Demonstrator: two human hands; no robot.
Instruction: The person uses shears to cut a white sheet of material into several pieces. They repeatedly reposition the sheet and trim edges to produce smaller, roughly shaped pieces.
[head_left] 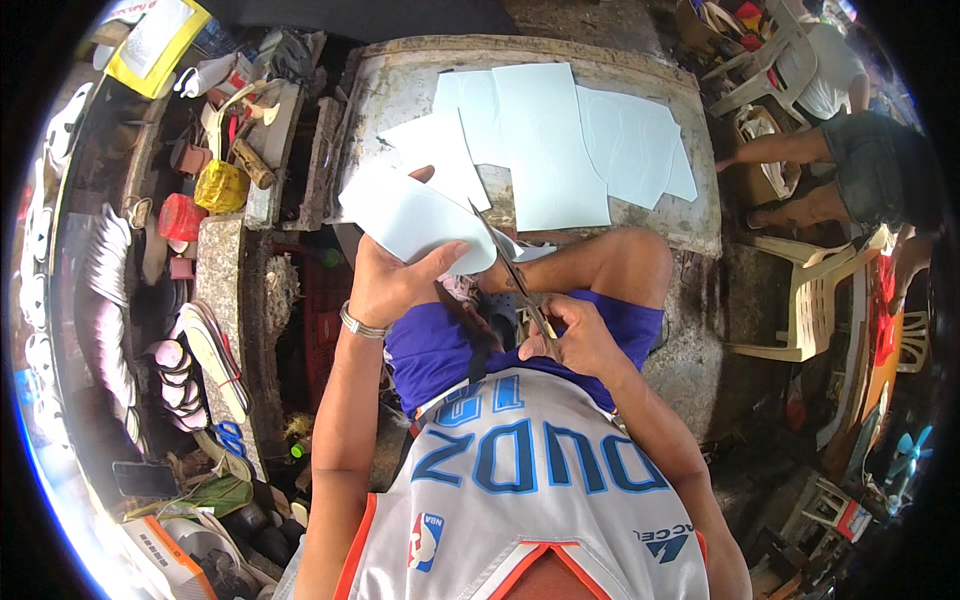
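Observation:
My left hand [398,282] is closed on a white foam sheet [425,222], thumb on top and fingers beneath. The sheet's right end is rounded. In my right hand [572,337] is a pair of scissors [510,262], its fingers round the handles and its long dark blades pointing up and left. The blades are at the sheet's right edge; whether they bite into it I cannot tell. A small white strip [518,250] hangs beside the blades, partly hidden by them. Beyond my hands, several white sheets [540,140] with faint outlines lie overlapping on a worn table [400,85].
At left, shelves hold stacked white soles [108,260], banded sandals [215,360], a yellow tub [222,187], blue-handled scissors [230,437] and a phone [145,480]. A plastic chair [800,300] stands at right. Another person [870,160] in dark shorts is at far right.

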